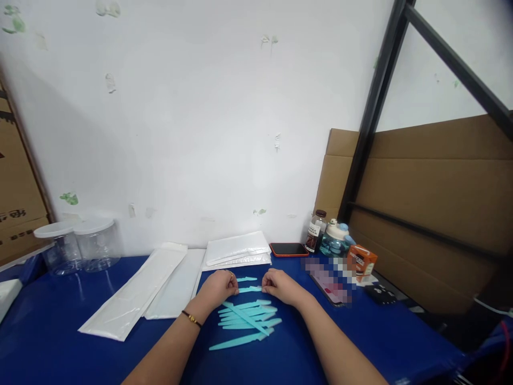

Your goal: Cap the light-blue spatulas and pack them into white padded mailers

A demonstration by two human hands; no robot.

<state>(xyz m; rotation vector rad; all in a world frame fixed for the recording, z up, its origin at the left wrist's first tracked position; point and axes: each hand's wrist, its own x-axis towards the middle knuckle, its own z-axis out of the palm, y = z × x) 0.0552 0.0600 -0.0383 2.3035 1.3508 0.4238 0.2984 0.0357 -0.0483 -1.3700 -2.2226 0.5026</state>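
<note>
Both my hands rest on a blue table (60, 331), curled into loose fists. My left hand (218, 287) and my right hand (280, 286) each pinch one end of a light-blue plastic knife (250, 289) that lies flat between them. Another blue knife (246, 279) lies just beyond it. In front of my hands sits a pile of several more blue plastic knives (248, 318), criss-crossed. A thin bracelet circles my left wrist.
Long white plastic bags (136, 297) and a stack of white pouches (236, 248) lie at the left and back. Two clear jars (80, 246) stand far left. A phone (288, 249), a brown bottle (316, 231), a small water bottle (334, 240) and an orange box (361, 262) sit at the right.
</note>
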